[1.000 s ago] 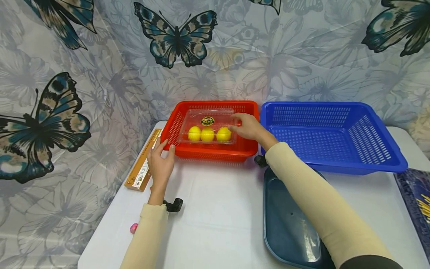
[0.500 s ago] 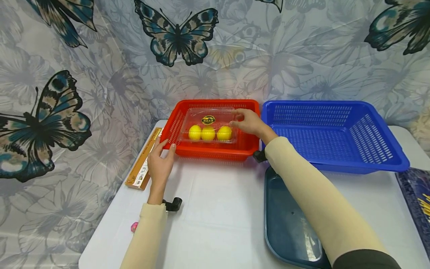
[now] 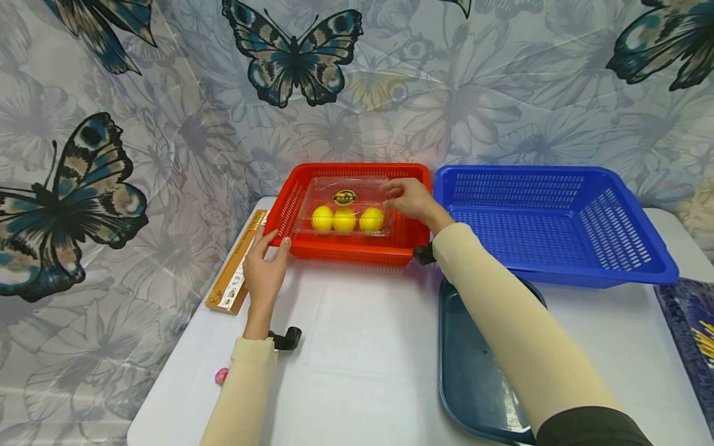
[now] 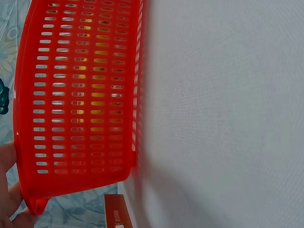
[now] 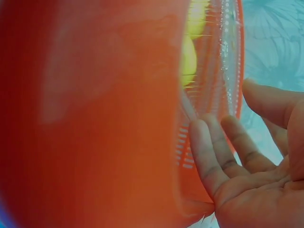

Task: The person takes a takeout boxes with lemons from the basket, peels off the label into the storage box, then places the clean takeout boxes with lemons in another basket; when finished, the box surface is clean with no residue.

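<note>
In the head view a clear plastic fruit box (image 3: 362, 186) with a black-and-gold label lies inside a red plastic basket (image 3: 351, 251). Three round yellow things, possibly lemons (image 3: 344, 220), sit in a row in the box. My left hand (image 3: 264, 266) holds the basket's near left corner, and the left wrist view has its fingers around the rim. My right hand (image 3: 411, 199) is over the box's right end. Seen from the right wrist, its fingers (image 5: 204, 152) are loosely extended beside the box, thumb apart; whether they touch it is hard to tell.
Right of the red basket stands a blue basket (image 3: 519, 229). A dark teal tray (image 3: 474, 365) lies before it, partly under my right arm. A long brown box (image 3: 237, 266) lies at the table's left edge, with a small pink object (image 3: 221, 376) near my left sleeve.
My right hand has shifted slightly toward the back of the fruit box, its thumb now higher above the yellow things. My left hand stays at the basket corner. Box and basket keep their places.
</note>
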